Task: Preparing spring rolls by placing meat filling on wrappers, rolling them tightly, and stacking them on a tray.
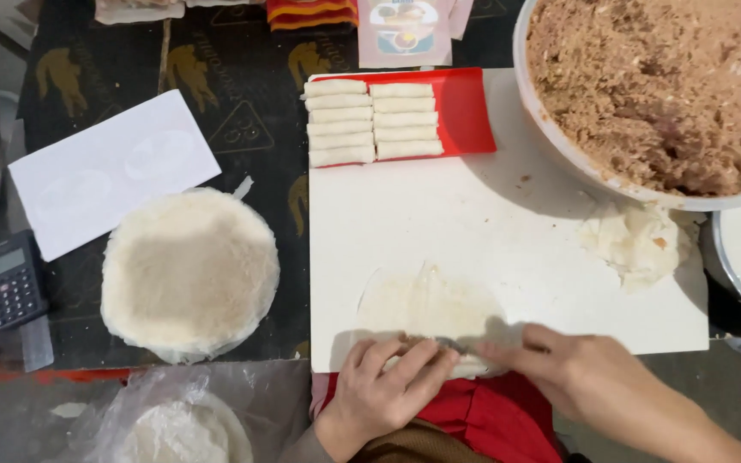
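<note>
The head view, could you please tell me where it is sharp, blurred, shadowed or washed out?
In the head view, the finished rolls look sharp; the left hand and right hand are slightly soft; the white cutting board is bright, nearly washed out, with a soft shadow under the bowl of filling; the wrapper stack lacks fine texture.

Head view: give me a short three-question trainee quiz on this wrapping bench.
1. True or false: the finished rolls lie in two columns on the red tray.
2. How many rolls are on it?
3. Which lies left of the white board: A) the bowl of filling, B) the stack of round wrappers, C) the crumpled wrapper scraps?

Key:
1. True.
2. Ten.
3. B. Meanwhile the left hand and right hand work the wrapper at the board's near edge.
</note>
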